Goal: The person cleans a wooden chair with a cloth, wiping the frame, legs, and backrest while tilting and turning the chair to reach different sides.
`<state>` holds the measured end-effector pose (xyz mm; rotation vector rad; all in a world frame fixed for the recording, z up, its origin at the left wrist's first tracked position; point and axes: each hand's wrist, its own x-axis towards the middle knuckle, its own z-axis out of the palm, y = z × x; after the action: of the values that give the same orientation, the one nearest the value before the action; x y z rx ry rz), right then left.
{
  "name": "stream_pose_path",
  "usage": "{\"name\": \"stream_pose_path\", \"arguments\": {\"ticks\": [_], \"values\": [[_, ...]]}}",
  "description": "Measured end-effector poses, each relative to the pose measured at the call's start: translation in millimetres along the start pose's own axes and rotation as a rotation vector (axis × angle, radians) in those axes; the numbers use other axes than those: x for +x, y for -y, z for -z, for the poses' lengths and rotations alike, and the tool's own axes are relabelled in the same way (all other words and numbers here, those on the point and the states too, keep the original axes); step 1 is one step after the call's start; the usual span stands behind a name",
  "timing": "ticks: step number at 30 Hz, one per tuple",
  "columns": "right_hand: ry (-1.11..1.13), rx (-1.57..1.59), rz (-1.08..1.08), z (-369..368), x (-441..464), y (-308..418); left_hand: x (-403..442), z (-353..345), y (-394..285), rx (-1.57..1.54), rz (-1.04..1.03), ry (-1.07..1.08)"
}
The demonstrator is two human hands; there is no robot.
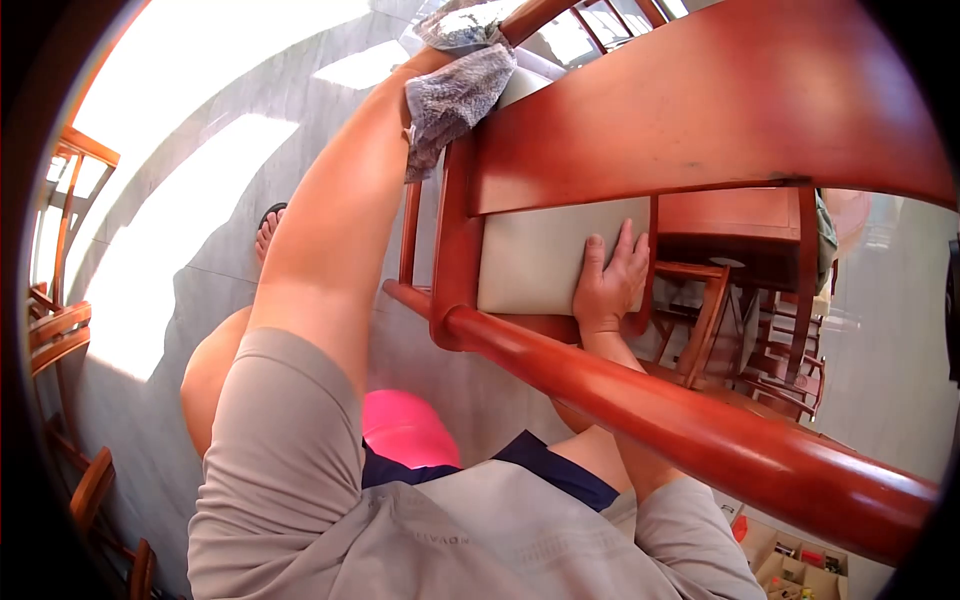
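A grey rag [460, 95] is bunched around my left hand [432, 62] at the top, where that arm reaches to the wooden frame of a red-brown chair [700, 110]. The cloth hides most of those fingers, which seem wrapped in it against the wood. Below the chair's broad backrest board, my right hand [612, 278] lies flat with fingers stretched on the cream seat pad [530, 260]. Its forearm passes under a thick, round, glossy rail [640, 410] that crosses diagonally in front of me.
More wooden chairs stand at the left edge [60, 335]. Beyond the seat are a wooden table [730, 215] and further chairs [785, 375]. A compartmented box [800, 565] with small items is at lower right. Something bright pink [410, 430] shows beneath me.
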<state>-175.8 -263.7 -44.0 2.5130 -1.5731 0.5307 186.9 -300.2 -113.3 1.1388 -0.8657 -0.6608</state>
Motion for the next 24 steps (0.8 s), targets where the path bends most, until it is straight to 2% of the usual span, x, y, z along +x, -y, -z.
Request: {"name": "stream_pose_path", "arguments": {"ticks": [6,10,11,14,18,21,24], "values": [[-0.014,0.000,0.004,0.1,-0.7,2.3,11.7,13.1,-27.7,0.348,0.030,0.066],[-0.018,-0.002,-0.003,-0.1,0.3,3.8,9.6,5.4,-33.0,0.533,-0.125,-0.089],[-0.019,-0.006,0.002,-1.2,0.6,3.3,6.8,6.3,-34.9,0.446,-0.084,-0.061],[-0.027,-0.020,0.008,-1.2,0.5,1.3,7.4,6.9,-38.5,0.496,-0.096,-0.048],[-0.032,-0.020,0.001,-3.6,0.0,1.5,-0.5,2.3,-53.7,0.723,-0.159,-0.115],[-0.034,-0.029,0.003,-3.5,0.7,1.5,16.8,6.8,-6.0,0.622,-0.271,-0.181],[-0.033,-0.027,0.002,-2.8,1.2,3.2,21.0,8.6,-0.4,0.606,-0.290,-0.212]]}}
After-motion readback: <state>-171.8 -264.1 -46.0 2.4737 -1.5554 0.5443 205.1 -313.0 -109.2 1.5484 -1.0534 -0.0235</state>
